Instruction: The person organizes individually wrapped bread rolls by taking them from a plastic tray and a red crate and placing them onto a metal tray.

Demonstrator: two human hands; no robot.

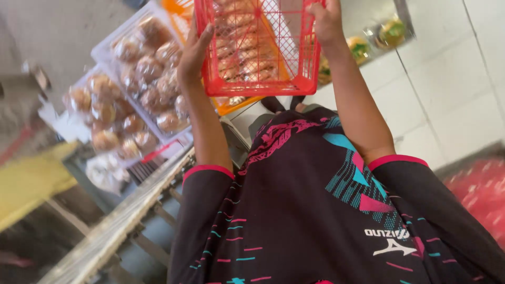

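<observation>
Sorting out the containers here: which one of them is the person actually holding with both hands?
The red wire basket, gripped by left hand and right hand. The clear bun trays lie untouched beside it.

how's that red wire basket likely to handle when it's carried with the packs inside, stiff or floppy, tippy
The red basket looks like a rigid moulded grid, so it probably keeps its shape rather than sagging. The left hand and right hand grip opposite sides, which suggests it stays level that way. The wrapped baked goods lie loose inside, so they may slide if it tilts.

shirt [315, 210]: black jersey | cuffs: pink trim | pattern: teal and pink shapes, dashes
</observation>
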